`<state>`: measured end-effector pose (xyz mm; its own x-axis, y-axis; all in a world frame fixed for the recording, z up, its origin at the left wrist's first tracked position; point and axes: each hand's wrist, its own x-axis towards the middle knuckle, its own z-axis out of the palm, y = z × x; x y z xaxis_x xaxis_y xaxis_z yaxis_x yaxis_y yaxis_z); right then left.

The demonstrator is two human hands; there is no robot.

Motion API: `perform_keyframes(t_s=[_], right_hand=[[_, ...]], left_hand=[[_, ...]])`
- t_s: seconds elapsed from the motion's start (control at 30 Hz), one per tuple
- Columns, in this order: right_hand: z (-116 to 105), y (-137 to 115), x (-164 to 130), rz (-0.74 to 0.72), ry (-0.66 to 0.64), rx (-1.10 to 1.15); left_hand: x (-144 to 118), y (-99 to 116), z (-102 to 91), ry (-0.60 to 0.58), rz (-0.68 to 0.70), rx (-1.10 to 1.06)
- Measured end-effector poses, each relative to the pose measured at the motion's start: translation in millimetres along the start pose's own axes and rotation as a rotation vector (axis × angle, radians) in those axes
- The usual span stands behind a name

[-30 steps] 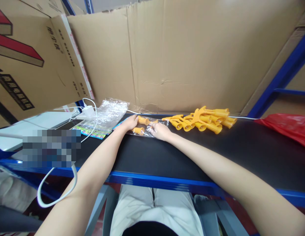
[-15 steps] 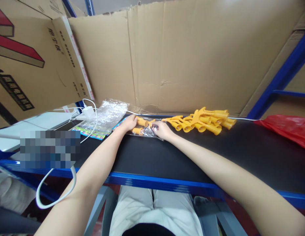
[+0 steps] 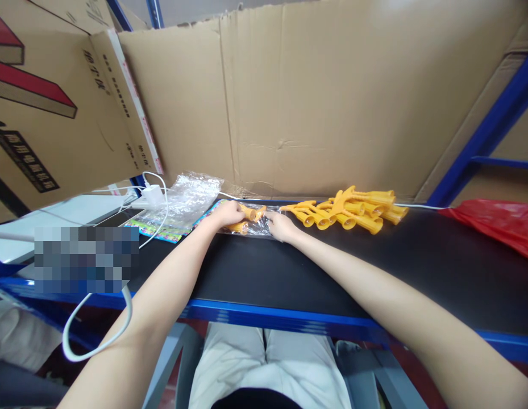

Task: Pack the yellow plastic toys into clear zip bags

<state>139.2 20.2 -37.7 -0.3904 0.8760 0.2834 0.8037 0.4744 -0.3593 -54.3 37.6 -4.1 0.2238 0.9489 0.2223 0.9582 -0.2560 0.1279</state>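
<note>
1. A clear plastic bag (image 3: 256, 226) lies on the black tabletop (image 3: 374, 267), far from the person and close to the cardboard wall (image 3: 315, 96). Inside it are a few yellow plastic trumpet-shaped toys (image 3: 249, 214).
2. The left hand (image 3: 227, 214) rests on the bag's left end. Its fingers curl down over the plastic and touch one of the yellow pieces; they look closed on the bag, though the hold itself is too small to make out surely.
3. The right hand (image 3: 279, 225) is at the bag's right end, fingers bent and pinched onto the crinkled plastic. The two hands are near each other, with the bag between them.
4. Just to the right of the right hand lies a loose pile of yellow trumpet toys (image 3: 351, 209), outside the bag, against the foot of the cardboard wall.
5. To the left of the left hand, a stack of empty clear bags (image 3: 184, 199) rests on colourful printed cards (image 3: 157, 229).
6. A white charger (image 3: 152, 193) with its white cable (image 3: 95, 335) sits further left; the cable loops down past the blue table edge (image 3: 267, 315).
7. A red plastic bag (image 3: 498, 221) lies at the far right of the tabletop, well apart from the hands.
8. A large printed carton (image 3: 46, 102) leans at the upper left.
</note>
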Motion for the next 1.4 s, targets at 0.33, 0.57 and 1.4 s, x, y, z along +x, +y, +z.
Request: perform_keyframes(t_s=[0.33, 0.57, 1.4], right_hand=[[-2.2, 1.8, 0.1, -0.028, 0.078, 0.052], [-4.5, 1.2, -1.3, -0.188, 0.014, 0.354], [-16.5, -7.0, 1.9, -0.179, -0.17, 0.21]], left_hand=[[3.8, -3.1, 7.6, -0.073, 0.037, -0.064], [3.5, -3.2, 7.8, -0.085, 0.047, -0.069], [-0.4, 3.0, 4.1, -0.107, 0.091, -0.128]])
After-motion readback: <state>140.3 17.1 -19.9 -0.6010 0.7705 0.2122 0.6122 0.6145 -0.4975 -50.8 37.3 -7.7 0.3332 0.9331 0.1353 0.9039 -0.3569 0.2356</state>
